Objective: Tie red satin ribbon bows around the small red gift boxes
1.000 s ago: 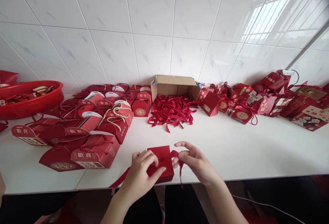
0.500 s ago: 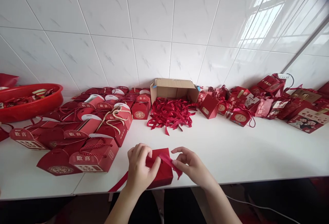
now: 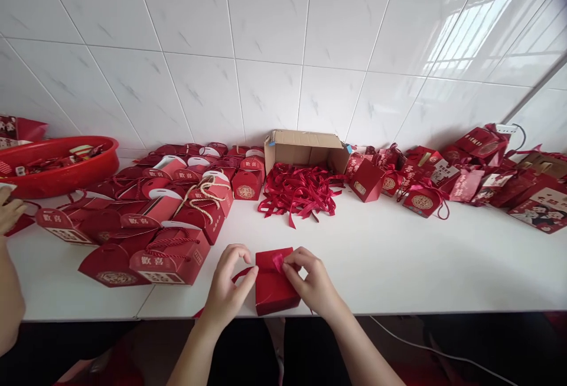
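Note:
A small red gift box (image 3: 277,294) sits near the table's front edge between my hands. A red satin ribbon (image 3: 277,262) lies over its top, and part of it trails out to the left past my left hand. My right hand (image 3: 313,282) is at the box's right side, its thumb and forefinger pinching the ribbon. My left hand (image 3: 230,288) is at the left side, with its thumb and curved forefinger apart and the thumb tip close to the box's edge. Its other fingers are partly hidden.
Many red gift boxes (image 3: 177,256) crowd the left side. Behind are a heap of red ribbons (image 3: 301,194) and an open cardboard box (image 3: 310,139). More red boxes (image 3: 420,201) stand at right. A red basin (image 3: 66,179) and another person's hand (image 3: 9,211) are far left.
My left hand has come off the box top to its left side. My right hand has moved left onto the ribbon over the box. Another person's arm has appeared at far left.

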`<move>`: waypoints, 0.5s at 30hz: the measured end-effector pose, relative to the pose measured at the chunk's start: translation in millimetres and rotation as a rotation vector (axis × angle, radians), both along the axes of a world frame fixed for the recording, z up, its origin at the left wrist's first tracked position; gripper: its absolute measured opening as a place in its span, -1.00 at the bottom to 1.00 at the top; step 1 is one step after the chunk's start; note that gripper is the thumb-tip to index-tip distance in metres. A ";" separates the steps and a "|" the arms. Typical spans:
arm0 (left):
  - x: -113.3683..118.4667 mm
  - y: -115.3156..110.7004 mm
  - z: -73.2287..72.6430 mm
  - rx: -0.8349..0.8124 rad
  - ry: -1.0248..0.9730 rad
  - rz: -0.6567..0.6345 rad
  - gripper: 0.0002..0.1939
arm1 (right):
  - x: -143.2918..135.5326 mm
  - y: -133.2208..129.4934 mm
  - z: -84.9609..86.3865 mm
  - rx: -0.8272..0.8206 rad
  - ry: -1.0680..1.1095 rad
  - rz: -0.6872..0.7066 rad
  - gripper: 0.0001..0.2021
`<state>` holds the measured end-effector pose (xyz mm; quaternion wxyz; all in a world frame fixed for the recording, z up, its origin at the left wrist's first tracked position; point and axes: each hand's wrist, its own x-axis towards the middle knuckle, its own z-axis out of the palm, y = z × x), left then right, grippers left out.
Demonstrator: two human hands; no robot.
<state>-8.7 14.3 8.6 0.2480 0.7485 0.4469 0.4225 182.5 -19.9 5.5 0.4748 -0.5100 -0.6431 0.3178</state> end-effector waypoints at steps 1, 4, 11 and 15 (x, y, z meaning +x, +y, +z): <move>-3.2 1.2 -5.7 -0.072 -0.003 0.043 -0.90 | -0.5 -0.3 -1.7 0.013 0.012 -0.008 -0.83; -7.1 2.4 -19.4 -0.330 -0.015 0.058 -0.76 | -4.2 -1.7 -4.4 0.033 0.007 -0.028 -0.84; -10.1 -2.3 -15.3 -0.564 -0.197 -0.081 -0.58 | -12.9 -3.4 -4.5 -0.043 0.010 -0.059 -0.84; -20.5 -4.5 3.0 -0.509 -0.292 -0.164 -0.66 | -16.4 -2.9 -1.6 -0.059 -0.057 -0.101 -0.86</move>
